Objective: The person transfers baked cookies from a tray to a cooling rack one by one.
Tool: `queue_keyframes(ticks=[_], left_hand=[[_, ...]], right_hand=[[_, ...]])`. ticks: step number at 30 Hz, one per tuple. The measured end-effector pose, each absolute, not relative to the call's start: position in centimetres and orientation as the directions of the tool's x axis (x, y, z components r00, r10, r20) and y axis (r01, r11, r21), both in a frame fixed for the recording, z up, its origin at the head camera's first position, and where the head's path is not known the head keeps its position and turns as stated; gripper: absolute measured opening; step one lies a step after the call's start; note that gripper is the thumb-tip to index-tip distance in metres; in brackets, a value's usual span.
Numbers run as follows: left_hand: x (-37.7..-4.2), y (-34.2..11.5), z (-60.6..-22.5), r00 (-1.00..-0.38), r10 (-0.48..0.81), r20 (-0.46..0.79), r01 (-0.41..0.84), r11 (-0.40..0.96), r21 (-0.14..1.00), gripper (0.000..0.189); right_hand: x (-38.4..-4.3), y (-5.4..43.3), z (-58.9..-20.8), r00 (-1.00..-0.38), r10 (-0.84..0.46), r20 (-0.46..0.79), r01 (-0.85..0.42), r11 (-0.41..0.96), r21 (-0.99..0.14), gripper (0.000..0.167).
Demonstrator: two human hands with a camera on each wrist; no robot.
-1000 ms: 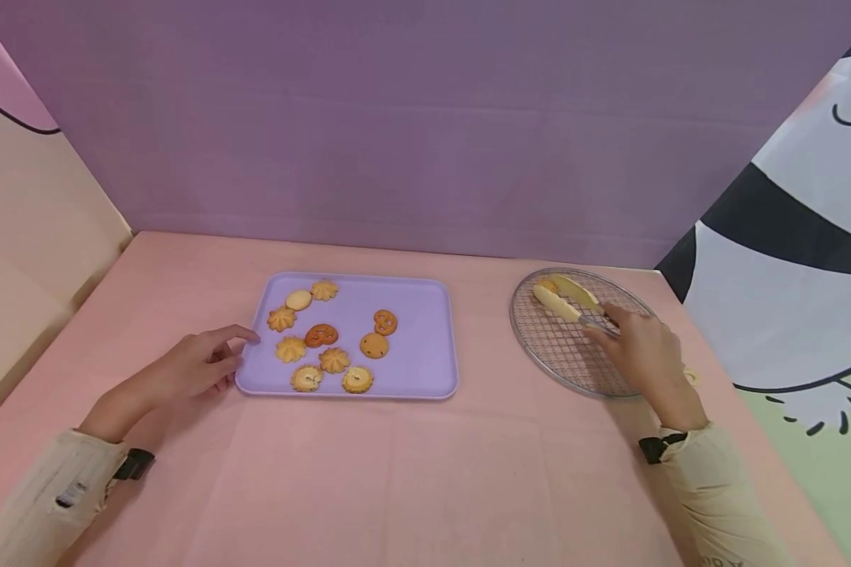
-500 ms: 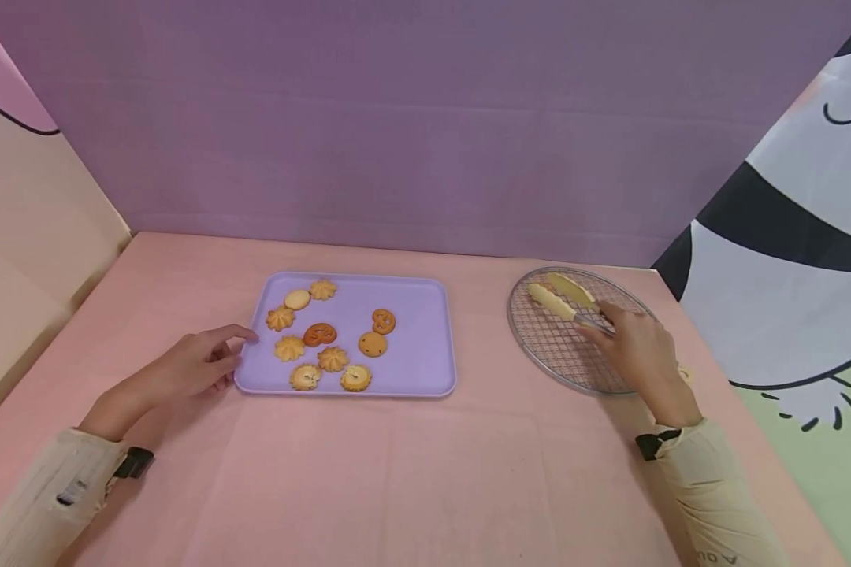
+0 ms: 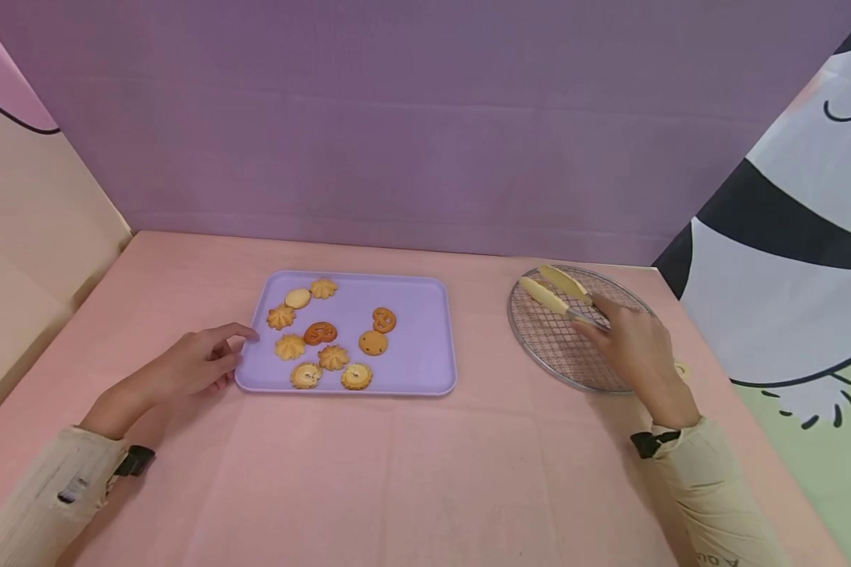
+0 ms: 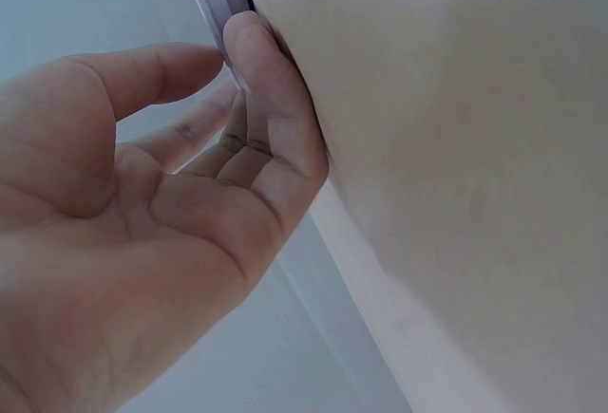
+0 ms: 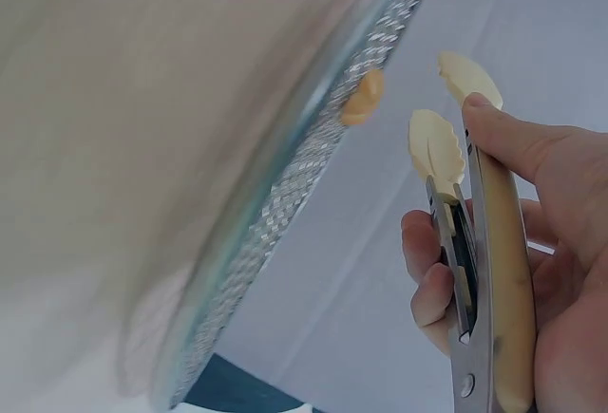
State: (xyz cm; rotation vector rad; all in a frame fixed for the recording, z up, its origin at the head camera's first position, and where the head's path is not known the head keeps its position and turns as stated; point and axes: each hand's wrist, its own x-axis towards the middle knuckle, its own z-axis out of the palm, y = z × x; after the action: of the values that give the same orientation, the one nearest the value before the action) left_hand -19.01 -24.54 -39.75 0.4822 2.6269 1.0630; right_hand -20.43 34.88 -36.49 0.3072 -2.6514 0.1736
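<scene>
My left hand holds the left rim of a lilac tray, its index finger over the edge and thumb against the rim. On the tray lie several cookies: flower-shaped ones, pretzels, round ones and cream-centred ones. My right hand grips tongs with cream tips and metal-sided handles, above a round wire rack. The tips stand apart with nothing between them. In the right wrist view, a small golden cookie sits on the rack, clear of the tongs; from the head it is mostly hidden.
Pink cloth covers the table. A purple backdrop rises behind, and a panda-printed panel stands at the right. The tray and rack lie apart, with bare cloth between them. A pale loop shows beside the right wrist.
The tongs' tips have spread and shifted slightly up and left, away from the cookie on the rack. My left hand and the tray have stayed in place.
</scene>
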Motion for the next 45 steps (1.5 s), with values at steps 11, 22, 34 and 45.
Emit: queue_keyframes(ticks=[11,22,34,45], left_hand=[[-18.9,-24.6,-39.6,-0.911,0.394,-0.121,0.197,0.674,0.712,0.036],[-19.1,-24.5,-39.8,-0.908,0.402,-0.113,0.212,0.676,0.705,0.035],[-19.3,-24.1,-39.7,-0.91,0.401,-0.103,0.226,0.688,0.689,0.035],[-19.8,-23.8,-39.9,-0.904,0.417,-0.097,0.243,0.687,0.685,0.036]], right_hand=[[-19.6,31.3,-35.0,-0.837,-0.28,0.47,-0.331,0.943,-0.028,0.053],[-18.3,27.1,-35.0,-0.777,-0.372,0.508,-0.46,0.886,-0.056,0.082],[-18.0,22.2,-34.8,-0.801,-0.479,0.359,-0.545,0.832,-0.103,0.098],[-19.1,19.8,-35.9,-0.789,-0.495,0.364,-0.543,0.839,-0.036,0.087]])
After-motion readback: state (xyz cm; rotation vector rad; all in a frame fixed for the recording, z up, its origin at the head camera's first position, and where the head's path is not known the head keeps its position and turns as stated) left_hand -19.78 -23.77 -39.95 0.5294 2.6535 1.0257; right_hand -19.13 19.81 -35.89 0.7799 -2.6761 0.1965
